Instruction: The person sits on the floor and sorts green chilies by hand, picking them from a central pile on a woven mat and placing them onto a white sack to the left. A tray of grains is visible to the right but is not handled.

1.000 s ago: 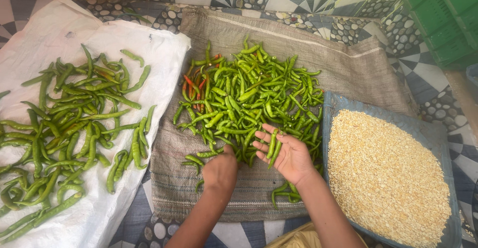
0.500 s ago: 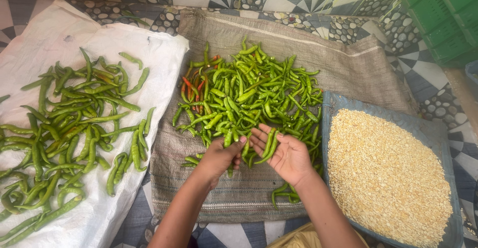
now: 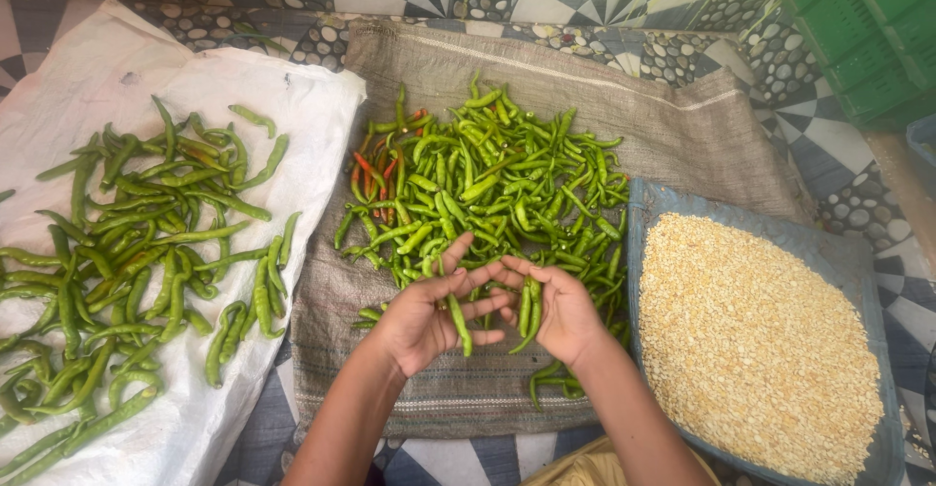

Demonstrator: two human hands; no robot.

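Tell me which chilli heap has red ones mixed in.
The middle heap on the brown sack; its left edge shows red chillies. The white-sheet heap is all green.
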